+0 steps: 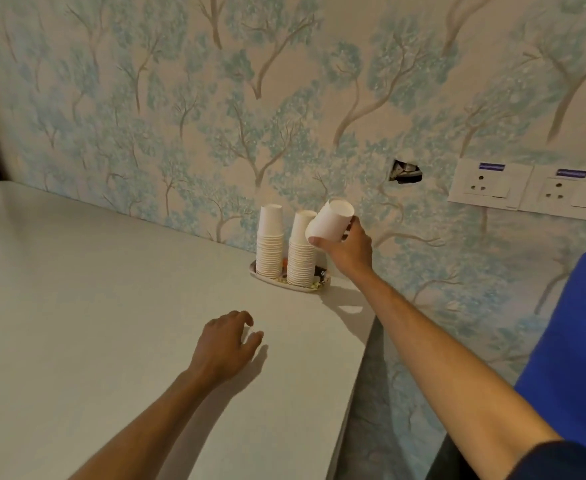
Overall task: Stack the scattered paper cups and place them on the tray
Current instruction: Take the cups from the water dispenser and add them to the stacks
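Two tall stacks of white paper cups stand upside down on a small patterned tray [314, 288] at the table's far edge by the wall: a left stack [269, 240] and a right stack [301, 249]. My right hand [348, 249] grips a white paper cup [329, 220], tilted, just above and to the right of the right stack. My left hand [227, 342] rests on the white table [94, 306] nearer to me, fingers loosely curled and holding nothing.
The wall with tree wallpaper rises right behind the tray. A hole in the wall [406, 172] and two sockets [527, 188] are to the right. The table's right edge [357, 375] drops off beside my right arm. Blue fabric [575, 341] fills the right side.
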Tool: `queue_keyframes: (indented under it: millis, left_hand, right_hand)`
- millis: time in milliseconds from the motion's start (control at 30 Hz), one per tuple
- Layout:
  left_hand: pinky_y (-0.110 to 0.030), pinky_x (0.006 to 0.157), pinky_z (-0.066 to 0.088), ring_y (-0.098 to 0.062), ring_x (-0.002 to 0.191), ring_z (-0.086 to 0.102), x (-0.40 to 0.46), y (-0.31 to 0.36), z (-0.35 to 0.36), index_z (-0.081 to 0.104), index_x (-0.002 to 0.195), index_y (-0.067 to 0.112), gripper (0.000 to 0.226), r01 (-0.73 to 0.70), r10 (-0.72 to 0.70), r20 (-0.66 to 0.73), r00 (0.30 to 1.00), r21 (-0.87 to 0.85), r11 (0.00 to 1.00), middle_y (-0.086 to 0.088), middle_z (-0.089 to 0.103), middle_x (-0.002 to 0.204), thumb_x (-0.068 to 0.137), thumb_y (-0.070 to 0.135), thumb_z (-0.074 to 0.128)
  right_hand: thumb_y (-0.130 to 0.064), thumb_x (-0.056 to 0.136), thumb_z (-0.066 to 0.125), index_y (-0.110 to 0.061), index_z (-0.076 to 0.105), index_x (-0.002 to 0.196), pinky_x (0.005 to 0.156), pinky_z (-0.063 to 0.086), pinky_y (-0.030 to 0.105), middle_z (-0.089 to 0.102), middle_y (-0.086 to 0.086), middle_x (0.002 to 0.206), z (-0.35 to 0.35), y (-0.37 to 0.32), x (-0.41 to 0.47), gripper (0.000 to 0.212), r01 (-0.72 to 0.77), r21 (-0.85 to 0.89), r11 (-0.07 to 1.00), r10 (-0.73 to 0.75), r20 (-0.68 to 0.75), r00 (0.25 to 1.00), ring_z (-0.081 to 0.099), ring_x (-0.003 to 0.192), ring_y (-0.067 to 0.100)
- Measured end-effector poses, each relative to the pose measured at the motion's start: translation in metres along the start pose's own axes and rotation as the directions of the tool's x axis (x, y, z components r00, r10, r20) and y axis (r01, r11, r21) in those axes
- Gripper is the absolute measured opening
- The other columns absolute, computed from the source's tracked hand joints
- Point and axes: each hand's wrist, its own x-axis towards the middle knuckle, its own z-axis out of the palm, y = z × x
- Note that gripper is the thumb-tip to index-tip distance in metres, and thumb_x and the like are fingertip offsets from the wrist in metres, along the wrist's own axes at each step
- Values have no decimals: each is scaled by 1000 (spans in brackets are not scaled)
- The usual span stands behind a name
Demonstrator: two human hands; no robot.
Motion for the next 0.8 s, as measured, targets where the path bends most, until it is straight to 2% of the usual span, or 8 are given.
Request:
queue_keyframes:
  millis: [100, 200, 300, 433, 533, 667, 800]
  left_hand:
    - [-32, 90, 43, -21, 102, 63, 16, -16, 4, 63, 120, 18, 40, 1, -1, -7, 1000, 59, 998, -2, 68, 119, 96, 46, 49]
    - [-32, 93, 43, -18, 105, 61, 25, -26, 10, 61, 124, 18, 40, 26, -26, -2, 1000, 43, 999, -1, 66, 124, 97, 45, 47]
    - [-34, 90, 46, -17, 102, 60, 28, -35, 19, 61, 121, 19, 44, 49, -48, -23, 999, 27, 998, 0, 66, 121, 95, 49, 43]
    - [-31, 89, 45, -8, 91, 51, 31, -44, 23, 62, 118, 18, 54, 26, -26, -7, 1000, 21, 999, 3, 64, 118, 87, 54, 37]
    - [-31, 92, 45, -8, 96, 52, 32, -48, 23, 62, 118, 17, 58, 7, -6, -2, 1000, 12, 1000, 4, 62, 120, 86, 56, 35]
    - [-32, 96, 46, -10, 103, 55, 33, -53, 26, 61, 119, 18, 73, -17, 16, 6, 1000, 16, 1000, 4, 61, 122, 79, 66, 22]
    - [-32, 97, 45, -10, 105, 55, 35, -55, 27, 61, 120, 19, 73, -24, 24, 4, 1000, 21, 999, 4, 60, 124, 80, 66, 22]
  right_hand:
    - [-43, 63, 88, -15, 47, 129, 94, 50, 43, 60, 6, 130, 17, -1, 36, 83, 21, -29, 999, -22, -4, 1000, 59, 116, 28]
    - [-40, 65, 87, -12, 44, 132, 98, 46, 43, 57, 9, 133, 36, -2, 63, 84, 28, -55, 998, -27, 8, 1000, 54, 121, 30]
    - [-40, 67, 86, -12, 41, 134, 100, 45, 44, 55, 10, 135, 55, 0, 79, 85, 15, -72, 997, -16, -15, 1000, 52, 124, 31]
    - [-45, 67, 83, -14, 41, 135, 95, 47, 43, 56, 9, 134, 66, -1, 92, 86, -3, -146, 989, -1, -27, 1000, 54, 121, 31]
    - [-47, 65, 83, -17, 43, 135, 90, 48, 41, 58, 8, 131, 70, -5, 100, 86, 10, -217, 976, -5, 25, 1000, 57, 117, 30]
    - [-49, 62, 84, -16, 46, 132, 87, 48, 39, 59, 8, 129, 76, -5, 105, 86, -36, -286, 958, 67, 100, 993, 58, 114, 29]
    - [-48, 63, 85, -15, 46, 131, 90, 48, 40, 57, 9, 129, 83, 9, 96, 85, -92, -342, 935, 140, 120, 983, 57, 115, 30]
